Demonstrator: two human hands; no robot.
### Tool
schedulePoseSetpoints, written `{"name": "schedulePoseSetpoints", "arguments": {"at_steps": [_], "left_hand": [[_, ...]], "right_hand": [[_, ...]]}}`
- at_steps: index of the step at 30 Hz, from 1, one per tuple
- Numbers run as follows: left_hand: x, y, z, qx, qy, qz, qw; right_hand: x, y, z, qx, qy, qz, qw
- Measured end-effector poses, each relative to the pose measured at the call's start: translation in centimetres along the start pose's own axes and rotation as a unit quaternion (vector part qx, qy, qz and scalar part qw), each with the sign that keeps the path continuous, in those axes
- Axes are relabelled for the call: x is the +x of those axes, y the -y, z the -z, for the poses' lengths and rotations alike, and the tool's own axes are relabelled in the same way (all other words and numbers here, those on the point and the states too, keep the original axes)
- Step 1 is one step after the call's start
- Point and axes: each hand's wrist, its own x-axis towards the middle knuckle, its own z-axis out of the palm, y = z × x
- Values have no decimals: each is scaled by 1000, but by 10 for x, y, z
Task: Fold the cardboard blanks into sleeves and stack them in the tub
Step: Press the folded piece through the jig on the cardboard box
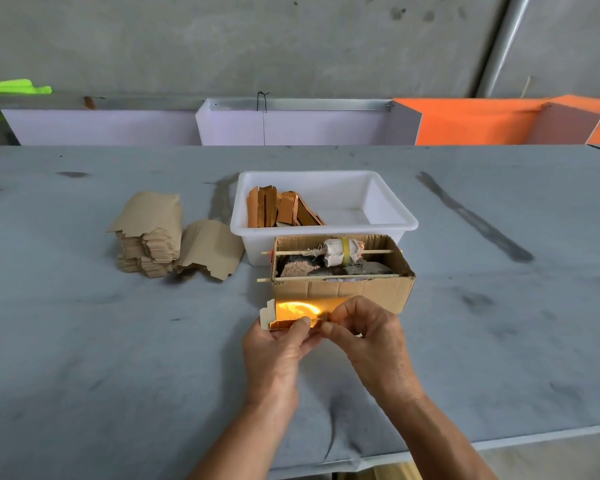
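Both hands hold one cardboard blank (291,311) with a shiny gold inner face, partly folded, just in front of a brown box. My left hand (278,351) pinches its lower edge from below. My right hand (368,341) pinches its right end, thumb and fingers pressed together on the fold. A white plastic tub (392,216) stands behind the box, with several folded orange-brown sleeves (281,209) leaning at its left side. A stack of flat tan blanks (149,237) lies to the left, with one loose curved blank (210,249) beside it.
A brown corrugated box (343,289) sits between my hands and the tub, holding a taped roll (342,252) on a wooden stick and some grey lumps. The grey table (118,341) ends at a front edge near my forearms. Lilac and orange panels stand along the back.
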Motion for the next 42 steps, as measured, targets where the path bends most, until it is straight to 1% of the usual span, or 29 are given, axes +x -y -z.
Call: {"name": "schedulePoseSetpoints", "arguments": {"at_steps": [9, 23, 31, 36, 39, 42], "left_hand": [[-2, -5, -2, 9, -1, 1, 1000], [-5, -8, -2, 14, -1, 20, 1000], [-3, -5, -3, -33, -6, 82, 996], [-5, -3, -7, -61, -17, 101, 993], [-4, 0, -10, -67, -49, 119, 989], [-2, 1, -12, -79, -75, 155, 982]], "right_hand": [[1, -1, 1, 8, 22, -29, 999], [4, -2, 2, -23, 19, -52, 998], [5, -1, 0, -25, 14, -61, 998], [2, 1, -3, -27, 39, -49, 998], [-1, 3, -4, -41, 55, -40, 997], [-5, 5, -6, -50, 75, -27, 996]]}}
